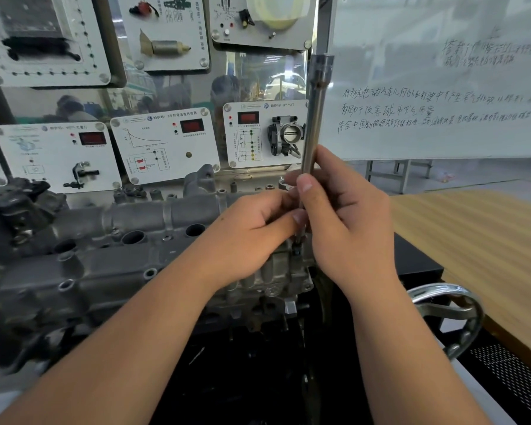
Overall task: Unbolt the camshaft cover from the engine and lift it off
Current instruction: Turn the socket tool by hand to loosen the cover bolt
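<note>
A grey cast camshaft cover (129, 259) lies across the engine on its stand, running from left to centre, with several round holes along its top. A long steel socket driver (314, 118) stands nearly upright, its tip on a bolt (297, 247) at the cover's right end. My right hand (347, 222) grips the lower shaft, thumb pressed along it. My left hand (252, 231) curls its fingers around the shaft just below, close to the bolt. The tool's tip is partly hidden between both hands.
White sensor display panels (163, 145) stand right behind the engine. A whiteboard (442, 87) with handwriting fills the upper right. A wooden table (478, 240) lies to the right. A chrome handwheel (454, 314) sticks out of the stand at lower right.
</note>
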`<action>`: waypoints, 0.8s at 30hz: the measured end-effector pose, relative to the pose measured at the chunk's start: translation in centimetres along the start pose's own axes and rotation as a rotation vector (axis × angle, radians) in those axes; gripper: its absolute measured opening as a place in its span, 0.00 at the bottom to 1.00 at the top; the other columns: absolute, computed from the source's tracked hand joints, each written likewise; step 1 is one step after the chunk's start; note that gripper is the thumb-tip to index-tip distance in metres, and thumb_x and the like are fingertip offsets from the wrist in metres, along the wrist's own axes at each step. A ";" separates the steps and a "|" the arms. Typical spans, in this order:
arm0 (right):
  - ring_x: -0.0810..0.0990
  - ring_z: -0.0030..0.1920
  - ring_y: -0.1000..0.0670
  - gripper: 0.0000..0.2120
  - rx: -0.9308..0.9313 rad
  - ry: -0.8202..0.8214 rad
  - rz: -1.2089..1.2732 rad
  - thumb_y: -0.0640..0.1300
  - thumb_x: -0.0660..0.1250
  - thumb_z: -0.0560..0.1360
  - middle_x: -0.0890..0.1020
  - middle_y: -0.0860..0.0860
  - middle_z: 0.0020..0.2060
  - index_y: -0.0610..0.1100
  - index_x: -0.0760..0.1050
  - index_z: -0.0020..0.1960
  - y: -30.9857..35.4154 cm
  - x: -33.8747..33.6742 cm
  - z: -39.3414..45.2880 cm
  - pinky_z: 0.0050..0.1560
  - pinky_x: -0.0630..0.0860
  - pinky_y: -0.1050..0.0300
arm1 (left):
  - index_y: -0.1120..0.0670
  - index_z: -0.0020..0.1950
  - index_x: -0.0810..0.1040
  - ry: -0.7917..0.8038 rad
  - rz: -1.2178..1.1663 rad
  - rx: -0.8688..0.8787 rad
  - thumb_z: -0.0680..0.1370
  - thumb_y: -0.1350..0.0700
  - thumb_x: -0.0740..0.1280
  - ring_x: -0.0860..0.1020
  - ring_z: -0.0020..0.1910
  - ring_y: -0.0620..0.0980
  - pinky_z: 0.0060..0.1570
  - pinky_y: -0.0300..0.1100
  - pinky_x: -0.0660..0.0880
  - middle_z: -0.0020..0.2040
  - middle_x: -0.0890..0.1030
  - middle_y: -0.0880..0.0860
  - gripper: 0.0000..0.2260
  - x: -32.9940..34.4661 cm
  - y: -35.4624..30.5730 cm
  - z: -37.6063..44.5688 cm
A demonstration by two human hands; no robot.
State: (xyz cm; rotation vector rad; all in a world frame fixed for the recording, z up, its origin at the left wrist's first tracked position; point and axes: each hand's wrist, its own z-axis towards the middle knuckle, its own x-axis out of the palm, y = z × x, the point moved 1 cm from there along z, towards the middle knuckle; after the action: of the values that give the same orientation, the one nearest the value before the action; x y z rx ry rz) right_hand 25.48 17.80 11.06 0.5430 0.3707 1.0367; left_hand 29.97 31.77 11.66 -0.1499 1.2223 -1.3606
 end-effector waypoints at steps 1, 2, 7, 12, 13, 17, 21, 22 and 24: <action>0.84 0.45 0.59 0.19 0.000 0.004 0.020 0.43 0.63 0.81 0.86 0.58 0.47 0.47 0.75 0.71 0.0 0.0 0.0 0.45 0.79 0.66 | 0.45 0.55 0.82 0.004 0.008 -0.001 0.79 0.40 0.64 0.84 0.52 0.59 0.55 0.64 0.79 0.51 0.86 0.56 0.13 0.0 0.0 0.0; 0.84 0.43 0.58 0.19 -0.005 0.003 0.029 0.43 0.63 0.81 0.86 0.59 0.47 0.50 0.74 0.71 0.0 0.0 0.0 0.43 0.79 0.65 | 0.46 0.55 0.82 0.000 0.013 -0.001 0.80 0.42 0.64 0.85 0.51 0.60 0.54 0.64 0.80 0.51 0.86 0.56 0.11 0.0 0.0 0.0; 0.82 0.45 0.54 0.16 -0.011 -0.018 -0.016 0.48 0.66 0.79 0.84 0.56 0.46 0.48 0.79 0.66 0.0 0.3 0.1 0.47 0.80 0.56 | 0.47 0.58 0.81 -0.051 0.028 0.021 0.82 0.49 0.68 0.85 0.51 0.43 0.56 0.55 0.81 0.51 0.87 0.43 0.07 0.1 0.1 0.0; 0.82 0.44 0.57 0.15 -0.029 -0.057 -0.025 0.46 0.66 0.79 0.83 0.60 0.43 0.48 0.80 0.65 -0.2 0.4 0.0 0.47 0.78 0.60 | 0.46 0.53 0.80 -0.053 0.002 0.029 0.77 0.41 0.68 0.85 0.48 0.48 0.54 0.58 0.81 0.48 0.87 0.46 0.11 0.2 0.0 0.0; 0.83 0.45 0.58 0.17 -0.030 -0.050 -0.017 0.46 0.65 0.79 0.84 0.60 0.45 0.47 0.78 0.67 -0.2 0.4 0.0 0.48 0.79 0.60 | 0.45 0.53 0.81 -0.038 -0.001 0.019 0.76 0.38 0.65 0.85 0.49 0.49 0.55 0.59 0.81 0.49 0.86 0.47 0.14 0.2 -0.1 0.0; 0.84 0.46 0.58 0.20 -0.027 -0.022 0.036 0.45 0.64 0.80 0.85 0.55 0.50 0.46 0.75 0.72 -0.2 0.2 0.0 0.48 0.80 0.62 | 0.46 0.55 0.83 0.018 -0.003 0.014 0.77 0.36 0.63 0.85 0.52 0.58 0.55 0.64 0.80 0.51 0.86 0.53 0.18 -0.1 0.1 0.0; 0.83 0.46 0.55 0.18 -0.024 -0.006 0.026 0.49 0.68 0.78 0.85 0.55 0.46 0.44 0.79 0.65 0.2 0.3 0.1 0.48 0.78 0.61 | 0.41 0.54 0.82 -0.037 0.026 0.057 0.75 0.37 0.64 0.86 0.47 0.52 0.51 0.60 0.82 0.48 0.87 0.46 0.13 0.0 0.0 0.0; 0.82 0.45 0.55 0.14 -0.039 -0.018 -0.003 0.48 0.69 0.78 0.84 0.56 0.43 0.44 0.81 0.61 0.1 0.3 0.1 0.47 0.76 0.64 | 0.42 0.54 0.81 -0.049 0.020 0.066 0.75 0.38 0.65 0.86 0.47 0.50 0.52 0.59 0.82 0.48 0.87 0.45 0.13 0.0 -0.1 0.0; 0.79 0.43 0.58 0.09 -0.069 -0.064 -0.065 0.46 0.69 0.78 0.80 0.59 0.39 0.46 0.83 0.56 0.2 0.4 0.0 0.45 0.71 0.70 | 0.46 0.55 0.81 -0.066 -0.004 0.051 0.73 0.37 0.66 0.86 0.48 0.50 0.53 0.59 0.82 0.48 0.87 0.46 0.17 0.2 -0.2 0.0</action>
State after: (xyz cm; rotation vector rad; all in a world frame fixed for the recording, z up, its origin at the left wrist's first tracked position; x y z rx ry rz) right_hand 25.57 18.24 11.15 0.4980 0.2933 0.9638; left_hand 29.82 31.58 11.73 -0.1602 1.1321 -1.3787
